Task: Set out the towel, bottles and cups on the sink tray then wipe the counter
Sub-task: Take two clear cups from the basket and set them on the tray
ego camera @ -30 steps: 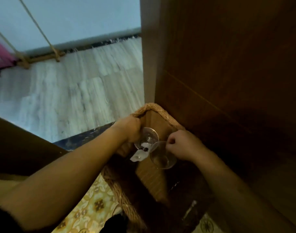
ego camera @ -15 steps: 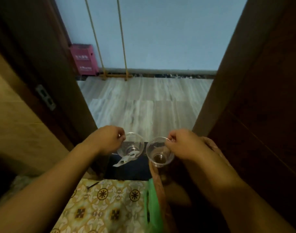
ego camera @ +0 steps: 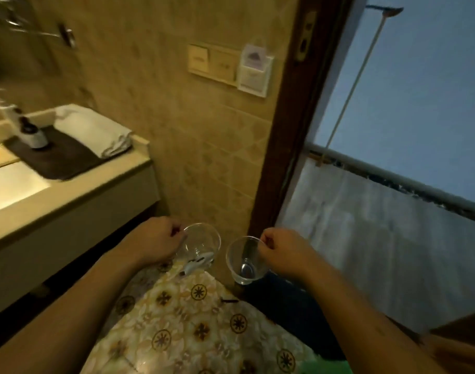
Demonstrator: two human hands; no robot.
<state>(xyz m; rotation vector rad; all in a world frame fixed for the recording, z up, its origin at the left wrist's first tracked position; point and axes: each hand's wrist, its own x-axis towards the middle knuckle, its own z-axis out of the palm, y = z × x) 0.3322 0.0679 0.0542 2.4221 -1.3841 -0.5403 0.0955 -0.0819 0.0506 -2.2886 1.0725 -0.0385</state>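
Each hand pinches a clear cup, left hand [ego camera: 152,241] on left cup [ego camera: 201,242], right hand [ego camera: 283,252] on right cup [ego camera: 246,261], seemingly bound for the tray [ego camera: 61,160] beside the towel [ego camera: 93,130].

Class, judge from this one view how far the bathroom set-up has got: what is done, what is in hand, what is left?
Done: a folded white towel and a small bottle already sit on the dark tray on the counter.
In hand: the left hand and right hand each hold a clear cup, away from the counter.
Left: placing both cups on the tray and wiping the counter; no cloth in use.
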